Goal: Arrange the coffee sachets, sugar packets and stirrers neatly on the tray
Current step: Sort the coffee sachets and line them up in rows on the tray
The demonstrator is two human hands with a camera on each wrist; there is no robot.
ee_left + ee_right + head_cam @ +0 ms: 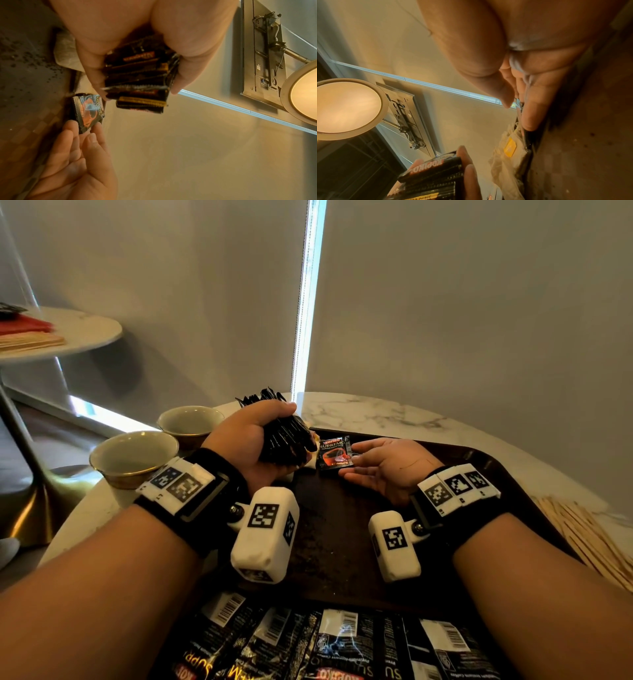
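Observation:
My left hand [274,426] grips a thick stack of black coffee sachets [291,440] above the far left corner of the dark brown tray [329,542]. In the left wrist view the thumb and fingers clamp the stack [140,81] from both sides. Just to its right, my right hand [356,460] lies palm up and pinches one black and red coffee sachet [335,453] by its edge, face towards me. White sugar packets [508,148] lie on the tray under the left hand, mostly hidden. Wooden stirrers [589,539] lie off the tray at the right.
Strips of joined coffee sachets [325,642] cover the near edge of the marble table [376,412]. Two gold-rimmed cups [133,453] [190,421] stand left of the tray. A second round table [78,333] with red and wooden items stands at far left.

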